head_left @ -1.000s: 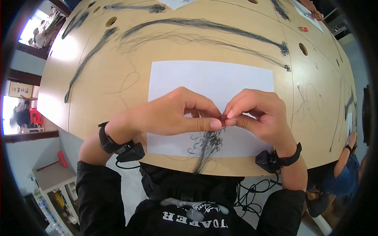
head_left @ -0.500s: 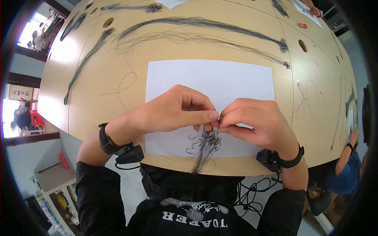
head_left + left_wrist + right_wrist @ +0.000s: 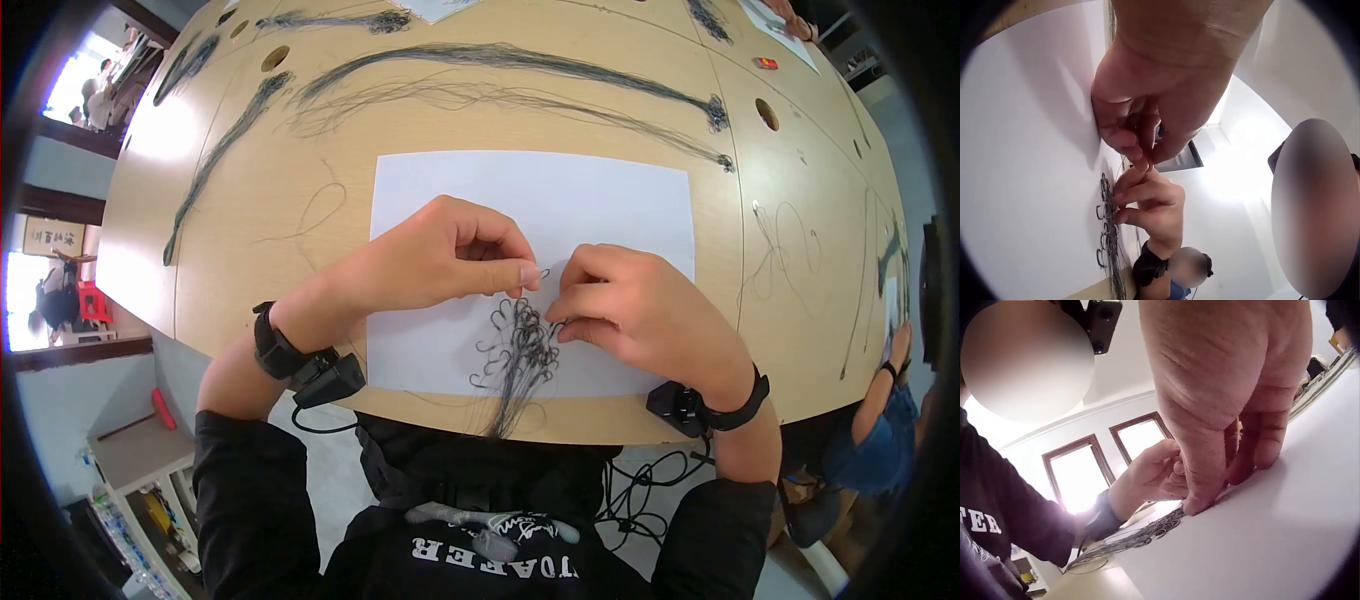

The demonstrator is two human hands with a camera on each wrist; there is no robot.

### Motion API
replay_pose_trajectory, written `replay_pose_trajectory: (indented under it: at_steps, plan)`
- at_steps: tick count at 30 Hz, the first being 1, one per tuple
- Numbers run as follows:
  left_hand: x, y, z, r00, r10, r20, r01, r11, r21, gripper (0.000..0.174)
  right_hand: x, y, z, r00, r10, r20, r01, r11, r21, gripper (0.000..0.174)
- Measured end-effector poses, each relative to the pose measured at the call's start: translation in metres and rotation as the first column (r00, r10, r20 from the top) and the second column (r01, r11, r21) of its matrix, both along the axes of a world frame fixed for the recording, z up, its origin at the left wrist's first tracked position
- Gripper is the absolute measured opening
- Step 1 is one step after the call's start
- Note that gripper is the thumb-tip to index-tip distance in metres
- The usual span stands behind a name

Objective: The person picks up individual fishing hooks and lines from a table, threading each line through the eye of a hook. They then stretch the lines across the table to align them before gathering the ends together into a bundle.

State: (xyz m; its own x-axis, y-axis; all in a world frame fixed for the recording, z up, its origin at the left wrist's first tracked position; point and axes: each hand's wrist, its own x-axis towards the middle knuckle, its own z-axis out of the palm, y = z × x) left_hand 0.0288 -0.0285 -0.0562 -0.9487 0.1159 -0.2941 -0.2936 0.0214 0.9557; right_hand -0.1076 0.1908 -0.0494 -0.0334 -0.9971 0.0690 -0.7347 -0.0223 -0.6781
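A bundle of dark fish hooks [image 3: 520, 345] with thin lines attached lies on a white sheet of paper [image 3: 430, 185], its lines trailing over the near table edge. Above the bundle, my left hand [image 3: 445, 255] pinches a single fish hook [image 3: 545, 272] between thumb and index finger; the curved end pokes out past the fingertips. My right hand [image 3: 640, 310] is lower, its thumb and fingers pinched together at a hook on the bundle's right side. In the left wrist view, hooks [image 3: 1105, 219] lie just below the right fingertips. The right wrist view shows the bundle [image 3: 1147, 534] beside the thumb.
Long bundles of hooked line [image 3: 500, 58] stretch across the table beyond the paper, with another bundle [image 3: 222, 150] at left. Loose strands [image 3: 775, 245] lie right of the paper. A small red box [image 3: 766, 63] sits far right. Another person's arm [image 3: 895, 350] rests at the right edge.
The hands were together, fingertips meeting over the bundle. Now they are apart: the left has drawn slightly up and left with a hook, while the right has come down to the bundle.
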Motion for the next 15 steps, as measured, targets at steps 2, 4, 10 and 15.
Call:
replay_pose_trajectory:
  at_steps: [2,4,10,15]
  plan:
    - [0.0002,0.0004,-0.0009,1.0,-0.012,-0.01,0.012,1.0,0.009,0.016,0.0005,0.0001,0.0011,0.999,-0.027,0.024,0.026,0.999,0.047,0.017]
    - [0.0,0.0,-0.0016,1.0,-0.028,-0.013,0.028,1.0,-0.001,0.016,0.0014,0.0,0.0018,0.998,-0.047,0.043,0.043,0.995,0.086,0.016]
    - [0.0001,-0.0021,-0.0049,0.998,-0.067,-0.005,0.067,0.998,-0.011,0.016,0.0041,-0.0009,0.0053,0.998,-0.055,0.043,0.047,0.985,0.165,0.016]
    - [-0.0008,-0.002,-0.0022,0.996,-0.082,0.032,0.084,0.995,-0.058,0.017,0.0016,0.0008,0.0033,0.994,-0.074,0.083,0.06,0.985,0.16,0.014]
